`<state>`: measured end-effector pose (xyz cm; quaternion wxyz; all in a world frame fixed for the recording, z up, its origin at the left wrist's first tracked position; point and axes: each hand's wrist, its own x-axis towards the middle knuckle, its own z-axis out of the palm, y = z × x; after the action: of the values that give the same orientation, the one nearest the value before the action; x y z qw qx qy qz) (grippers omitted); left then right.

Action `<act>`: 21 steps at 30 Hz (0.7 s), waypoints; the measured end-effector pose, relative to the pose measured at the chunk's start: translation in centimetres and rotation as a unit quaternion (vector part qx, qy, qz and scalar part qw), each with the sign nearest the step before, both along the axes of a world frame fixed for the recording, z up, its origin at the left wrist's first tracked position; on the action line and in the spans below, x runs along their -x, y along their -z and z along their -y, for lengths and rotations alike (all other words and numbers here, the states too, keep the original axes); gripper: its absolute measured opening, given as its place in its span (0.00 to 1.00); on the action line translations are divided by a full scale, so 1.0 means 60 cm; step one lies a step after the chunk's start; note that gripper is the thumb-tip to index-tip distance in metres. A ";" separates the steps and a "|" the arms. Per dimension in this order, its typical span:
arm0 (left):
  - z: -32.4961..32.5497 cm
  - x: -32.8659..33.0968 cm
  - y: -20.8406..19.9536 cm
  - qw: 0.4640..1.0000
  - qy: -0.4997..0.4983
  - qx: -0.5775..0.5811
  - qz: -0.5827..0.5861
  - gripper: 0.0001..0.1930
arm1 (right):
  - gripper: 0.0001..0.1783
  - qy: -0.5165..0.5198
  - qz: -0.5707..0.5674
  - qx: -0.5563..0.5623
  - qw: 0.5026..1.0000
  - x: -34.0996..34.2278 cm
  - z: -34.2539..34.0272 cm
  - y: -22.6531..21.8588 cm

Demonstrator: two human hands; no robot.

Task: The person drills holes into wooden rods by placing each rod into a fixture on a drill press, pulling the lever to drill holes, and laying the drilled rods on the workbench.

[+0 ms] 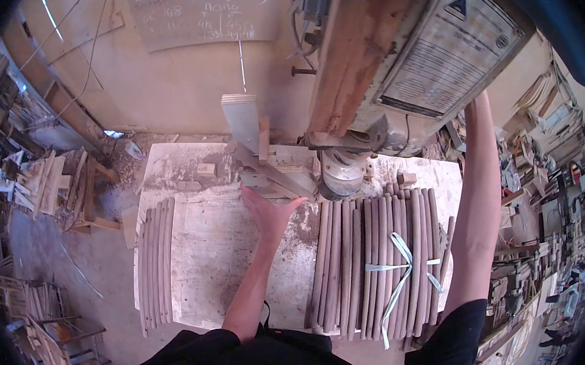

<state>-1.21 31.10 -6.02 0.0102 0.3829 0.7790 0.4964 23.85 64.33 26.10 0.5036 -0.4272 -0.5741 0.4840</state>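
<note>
My left hand [271, 211] is at the near side of a wooden jig [264, 176] on the worktable. Its thumb stretches right along the jig's edge while the fingers reach round the left side, partly hidden. Just right of the thumb is the round metal lower end of a drill-like machine [342, 175]. My right forearm [478, 194] reaches up along the machine's right side; the hand itself is hidden behind the machine head [448, 47]. Between my arms lies a wide row of round wooden sticks [376, 265], with pale ribbon [402, 263] tied across its right part.
A smaller row of sticks [157, 264] lies at the left edge of the dusty worktable [206, 273]. Small wood blocks [206, 169] sit behind it. A board with handwriting [204, 13] hangs on the wall. Stacked wood and stools [56, 182] crowd the left; cluttered shelves stand right.
</note>
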 end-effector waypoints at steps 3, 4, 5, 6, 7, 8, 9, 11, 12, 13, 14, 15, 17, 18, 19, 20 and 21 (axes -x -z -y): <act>0.004 0.007 0.004 0.999 -0.016 0.030 -0.001 0.77 | 0.16 -0.007 0.017 -0.037 0.999 0.001 0.007 -0.010; 0.005 0.008 0.004 0.999 -0.020 0.028 0.002 0.77 | 0.16 -0.009 0.022 -0.049 0.998 0.004 0.009 -0.013; 0.001 -0.004 0.009 0.999 -0.017 0.038 0.005 0.77 | 0.17 0.001 0.033 -0.065 0.997 -0.019 -0.001 -0.034; 0.002 -0.002 0.010 0.998 -0.028 0.051 0.004 0.77 | 0.17 -0.002 0.037 -0.077 0.996 -0.022 0.001 -0.035; 0.003 0.002 0.012 0.998 -0.032 0.050 0.005 0.77 | 0.17 -0.005 0.041 -0.090 0.995 -0.024 0.001 -0.038; 0.004 0.003 0.011 0.998 -0.031 0.057 0.006 0.77 | 0.17 -0.006 0.046 -0.102 0.994 -0.023 -0.003 -0.057; 0.005 0.004 0.010 0.997 -0.030 0.064 0.007 0.77 | 0.17 -0.006 0.052 -0.115 0.992 -0.031 0.010 -0.044; 0.006 0.006 0.007 0.998 -0.030 0.059 0.004 0.77 | 0.17 -0.008 0.064 -0.141 0.988 -0.041 0.020 -0.049; 0.007 0.007 0.005 0.998 -0.029 0.056 -0.003 0.76 | 0.17 -0.009 0.069 -0.154 0.986 -0.043 0.019 -0.059; 0.007 0.007 0.003 0.998 -0.031 0.054 0.001 0.76 | 0.17 -0.010 0.075 -0.167 0.983 -0.041 0.015 -0.067; 0.006 0.006 0.002 0.998 -0.030 0.049 0.000 0.76 | 0.17 -0.010 0.081 -0.179 0.980 -0.050 0.022 -0.074; 0.006 0.006 0.001 0.999 -0.029 0.043 -0.001 0.75 | 0.17 -0.010 0.086 -0.192 0.978 -0.046 0.019 -0.082; 0.007 0.008 -0.002 0.999 -0.032 0.033 -0.010 0.74 | 0.18 -0.009 0.097 -0.217 0.971 -0.048 0.020 -0.091; 0.008 0.008 -0.004 0.999 -0.033 0.024 -0.023 0.74 | 0.18 -0.008 0.102 -0.229 0.968 -0.043 0.019 -0.092; 0.010 0.008 -0.005 0.999 -0.033 0.023 -0.021 0.74 | 0.18 -0.007 0.107 -0.241 0.965 -0.053 0.018 -0.106; 0.009 0.009 -0.006 0.999 -0.032 0.020 -0.020 0.74 | 0.18 -0.006 0.110 -0.254 0.961 -0.051 0.019 -0.117; 0.009 0.011 -0.006 0.999 -0.030 0.018 -0.020 0.74 | 0.18 -0.005 0.114 -0.267 0.957 -0.050 0.022 -0.122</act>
<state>-1.86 30.55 -5.65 -0.0134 0.3686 0.7989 0.4751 26.87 63.01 33.43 0.5283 -0.3269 -0.7379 0.2639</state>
